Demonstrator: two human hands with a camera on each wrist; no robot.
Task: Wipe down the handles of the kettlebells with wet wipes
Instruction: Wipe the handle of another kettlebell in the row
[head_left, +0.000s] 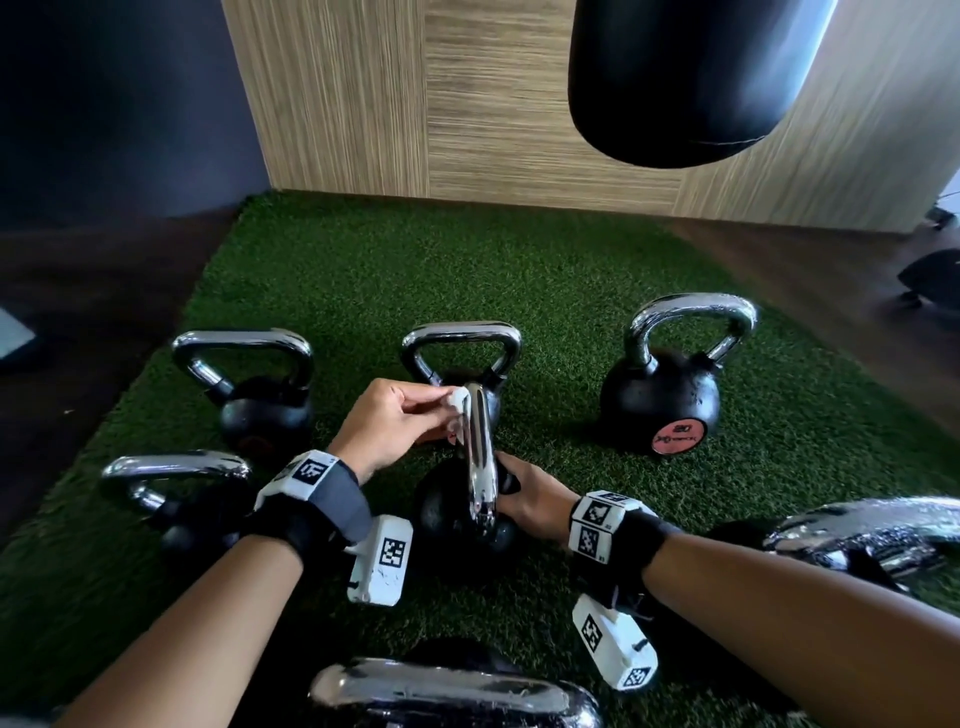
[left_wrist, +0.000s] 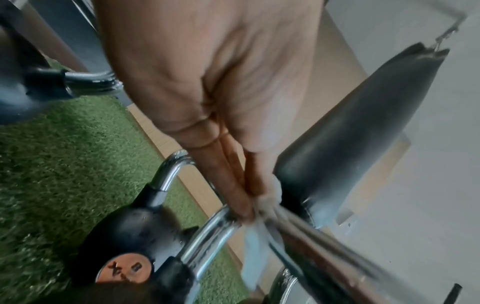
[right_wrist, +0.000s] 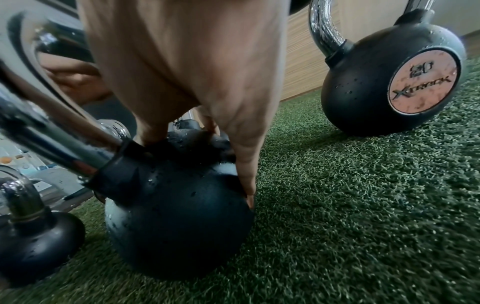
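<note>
Our left hand (head_left: 387, 421) pinching white wet wipe (head_left: 458, 399) against chrome handle (head_left: 480, 457) of centre kettlebell (right_wrist: 179, 218) on green turf (head_left: 363, 270), our right hand (head_left: 524, 493) fingers spread, pressing its black ball, other kettlebells around.

Kettlebell disc (right_wrist: 423, 82): a round pinkish label on the side of the black kettlebell (right_wrist: 363, 92) at upper right of the right wrist view; it reads "20" above the brand "XTRACK", some letters worn.
Same disc, head view (head_left: 678, 437): right of centre, low on the kettlebell standing on the green turf (head_left: 467, 270); "20" and a brand line show, too small to spell out.
Same disc, left wrist view (left_wrist: 124, 267): lower left, seen turned; only an "X" and blurred digits can be made out.
Wrist markers (head_left: 310, 470): black-and-white square code patterns on white blocks at both wrists; no letters readable.
</note>
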